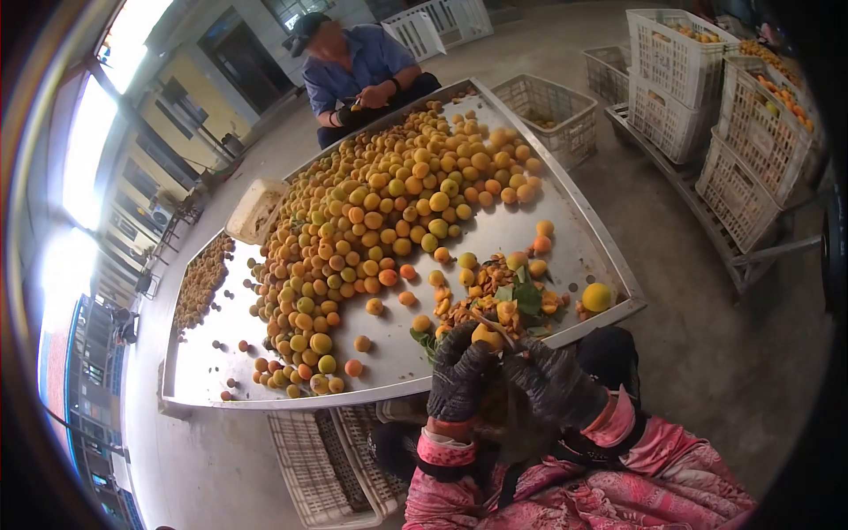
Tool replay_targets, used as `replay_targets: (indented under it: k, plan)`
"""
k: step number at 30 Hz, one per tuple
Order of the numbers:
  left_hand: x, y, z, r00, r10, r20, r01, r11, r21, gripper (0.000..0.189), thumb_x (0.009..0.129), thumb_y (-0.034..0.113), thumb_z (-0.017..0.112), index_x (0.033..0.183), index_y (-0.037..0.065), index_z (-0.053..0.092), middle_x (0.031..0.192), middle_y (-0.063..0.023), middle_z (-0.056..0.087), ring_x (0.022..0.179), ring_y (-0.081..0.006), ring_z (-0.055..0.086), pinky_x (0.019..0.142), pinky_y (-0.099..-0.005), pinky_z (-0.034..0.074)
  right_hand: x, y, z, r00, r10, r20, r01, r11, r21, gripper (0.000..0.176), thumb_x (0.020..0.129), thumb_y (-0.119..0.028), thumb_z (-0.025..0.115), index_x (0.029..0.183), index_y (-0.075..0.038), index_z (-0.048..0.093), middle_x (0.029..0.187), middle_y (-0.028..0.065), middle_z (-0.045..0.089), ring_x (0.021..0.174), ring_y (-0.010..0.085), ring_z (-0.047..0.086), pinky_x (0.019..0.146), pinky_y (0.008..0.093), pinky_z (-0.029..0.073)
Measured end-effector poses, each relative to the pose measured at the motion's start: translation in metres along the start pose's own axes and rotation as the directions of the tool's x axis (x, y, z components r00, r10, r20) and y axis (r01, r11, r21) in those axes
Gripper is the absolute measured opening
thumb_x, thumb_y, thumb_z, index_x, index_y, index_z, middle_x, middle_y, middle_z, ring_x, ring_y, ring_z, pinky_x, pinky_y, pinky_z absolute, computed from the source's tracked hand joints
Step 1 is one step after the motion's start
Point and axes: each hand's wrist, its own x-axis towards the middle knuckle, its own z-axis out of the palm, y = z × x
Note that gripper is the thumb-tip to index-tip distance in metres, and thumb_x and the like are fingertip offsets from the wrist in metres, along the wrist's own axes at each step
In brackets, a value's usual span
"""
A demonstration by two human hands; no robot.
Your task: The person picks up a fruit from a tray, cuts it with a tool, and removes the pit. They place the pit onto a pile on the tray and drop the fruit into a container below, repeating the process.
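My left hand, in a dark grey knit glove, is closed around a yellow-orange apricot at the near edge of the metal table. Close beside it, my gloved right hand has its fingers pressed together. A thin brownish piece runs from its fingertips across the top of the apricot; I cannot tell what it is. Just beyond both hands lie cut apricot pieces and green leaves. A larger yellow fruit sits in the right corner.
A big heap of apricots spreads over the table, with a pale plastic tub at its left rim. Across sits a person holding something small. Crates of fruit are stacked at the right, and crates stand under the table.
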Motion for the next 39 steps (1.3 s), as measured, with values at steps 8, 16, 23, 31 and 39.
replay_targets:
  k: [8,16,23,31,39]
  plan:
    - [-0.004,0.003,0.009,0.997,0.014,0.07,-0.018,0.998,0.056,0.027,0.084,0.01,0.059,0.108,0.0,0.055,0.092,-0.004,0.06,0.084,-0.0146,0.055,0.076,-0.0283,0.045,0.003,0.0,-0.01,0.974,0.156,0.164,-0.18,0.973,0.142,0.039,0.08,-0.012,0.055,0.119,-0.001,0.054,0.109,0.0227,0.056,0.101,0.0367,0.055,0.083,0.0421,0.048]
    - [-0.004,-0.021,0.007,0.987,0.046,-0.153,-0.056,0.997,-0.061,0.029,0.076,-0.003,0.053,0.104,-0.002,0.049,0.086,-0.0161,0.053,0.081,-0.0336,0.053,0.074,-0.0372,0.044,0.002,-0.003,0.0,0.979,0.197,0.049,-0.203,0.95,0.237,0.029,0.088,-0.009,0.048,0.114,0.0,0.055,0.11,0.0237,0.054,0.1,0.0373,0.055,0.082,0.0424,0.048]
    - [-0.003,0.021,-0.008,0.995,-0.095,-0.016,0.096,0.99,0.108,0.033,0.078,0.003,0.058,0.11,-0.003,0.051,0.107,-0.014,0.055,0.086,-0.0241,0.055,0.07,-0.0324,0.047,-0.007,0.017,-0.014,0.976,-0.126,0.177,0.142,0.987,-0.079,0.039,0.08,-0.009,0.052,0.118,-0.001,0.054,0.114,0.0235,0.052,0.102,0.0355,0.055,0.084,0.0434,0.046]
    - [-0.012,-0.029,-0.007,0.88,0.429,0.204,-0.396,0.426,0.813,0.049,0.068,0.0,0.062,0.115,-0.003,0.05,0.112,-0.0212,0.054,0.099,-0.0353,0.054,0.083,-0.0395,0.046,-0.013,-0.002,0.019,0.99,0.137,0.03,-0.135,0.988,-0.072,0.038,0.079,-0.01,0.055,0.116,0.0,0.056,0.11,0.0251,0.055,0.1,0.0361,0.056,0.082,0.0433,0.048]
    - [-0.007,0.015,0.007,0.99,-0.14,0.016,0.139,0.99,0.036,0.035,0.084,0.003,0.054,0.118,-0.004,0.048,0.109,-0.0175,0.056,0.097,-0.0238,0.056,0.081,-0.0329,0.047,-0.008,0.012,-0.014,0.98,-0.152,0.128,0.17,0.975,-0.146,0.035,0.081,-0.009,0.054,0.114,0.0,0.056,0.105,0.0223,0.056,0.092,0.0337,0.058,0.078,0.0405,0.05]
